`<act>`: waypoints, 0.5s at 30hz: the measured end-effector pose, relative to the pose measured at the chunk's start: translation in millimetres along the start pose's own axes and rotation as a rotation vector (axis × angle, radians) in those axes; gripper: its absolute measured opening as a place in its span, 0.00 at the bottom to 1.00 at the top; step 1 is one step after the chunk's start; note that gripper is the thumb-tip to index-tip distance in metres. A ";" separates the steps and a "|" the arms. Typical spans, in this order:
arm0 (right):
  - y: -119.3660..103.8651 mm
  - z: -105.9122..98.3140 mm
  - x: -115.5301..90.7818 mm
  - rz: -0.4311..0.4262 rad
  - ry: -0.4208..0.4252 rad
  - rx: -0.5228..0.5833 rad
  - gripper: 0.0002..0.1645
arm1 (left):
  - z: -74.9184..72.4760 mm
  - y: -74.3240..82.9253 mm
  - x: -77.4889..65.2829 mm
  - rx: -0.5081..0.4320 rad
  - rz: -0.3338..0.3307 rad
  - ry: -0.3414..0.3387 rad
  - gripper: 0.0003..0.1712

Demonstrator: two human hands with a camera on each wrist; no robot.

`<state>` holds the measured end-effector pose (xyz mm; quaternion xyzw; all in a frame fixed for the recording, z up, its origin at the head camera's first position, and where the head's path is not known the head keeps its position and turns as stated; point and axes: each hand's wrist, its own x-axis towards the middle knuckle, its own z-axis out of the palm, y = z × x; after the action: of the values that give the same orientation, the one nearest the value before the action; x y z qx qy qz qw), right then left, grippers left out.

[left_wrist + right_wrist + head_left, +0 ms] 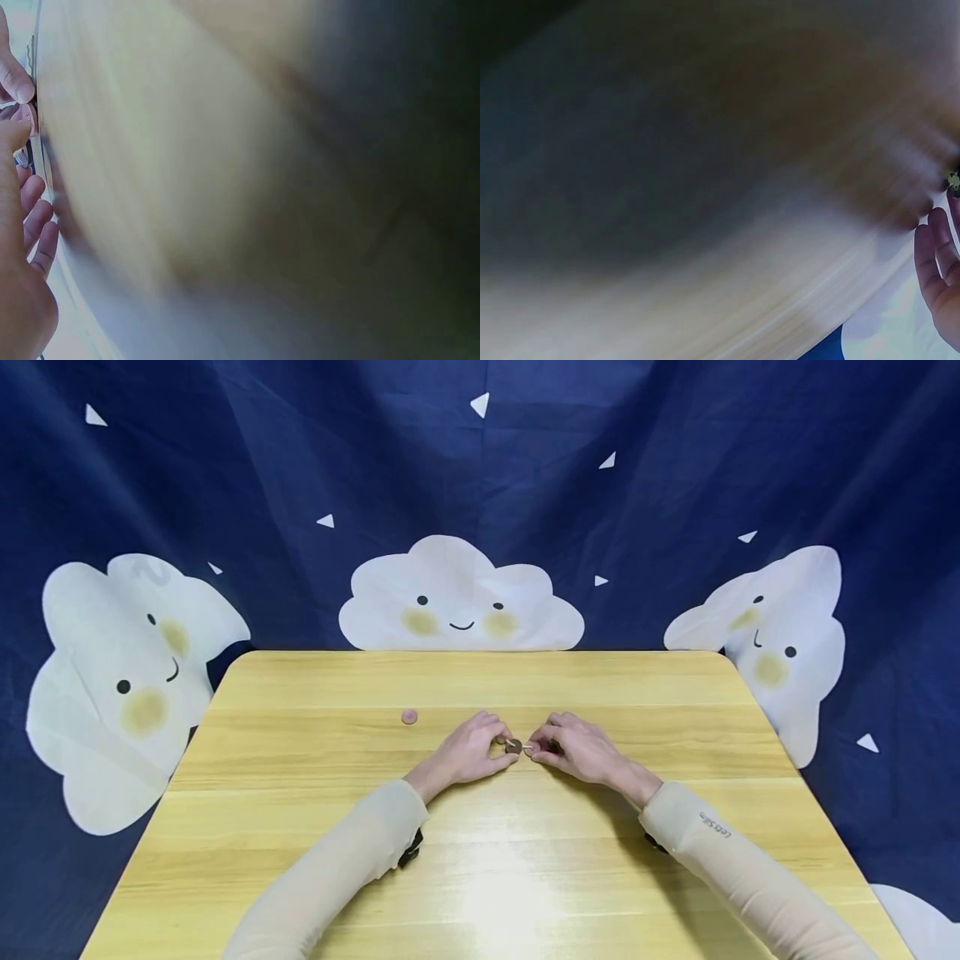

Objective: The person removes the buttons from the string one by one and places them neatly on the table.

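Near the middle of the table, my two hands meet almost fingertip to fingertip. My left hand [476,750] pinches a small dark brown round button [513,747] between thumb and forefinger; a thin pale strip lies across it. Opposite, my right hand [581,750] pinches a smaller pinkish round button [531,749], with a short pale strip pointing toward the brown one. In the left wrist view a pink disc with small holes [31,120] shows between the fingertips. Most of the right hand's piece is hidden behind its fingers.
Another pink round button [408,717] lies flat on the wooden table [300,681], left of my left hand. Behind the table's far edge hangs a dark blue curtain [637,410] with white clouds. Both wrist views are mostly filled by blurred close surfaces.
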<state>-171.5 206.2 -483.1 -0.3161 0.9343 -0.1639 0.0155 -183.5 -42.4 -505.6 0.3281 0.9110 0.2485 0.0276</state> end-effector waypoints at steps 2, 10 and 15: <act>0.2 0.7 -0.2 0.003 -0.001 0.000 0.12 | -0.4 -0.8 -1.4 -0.008 -0.004 0.006 0.18; 0.3 0.9 0.3 0.001 0.000 0.008 0.12 | -1.7 -7.1 -6.2 -0.007 0.005 0.042 0.16; 1.2 1.7 -0.3 0.008 0.002 0.012 0.12 | -2.9 -9.2 -7.1 -0.014 0.011 0.061 0.16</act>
<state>-171.8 206.8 -485.1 -0.3122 0.9345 -0.1700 0.0169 -184.0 -54.1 -508.3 0.3252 0.9077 0.2651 0.0009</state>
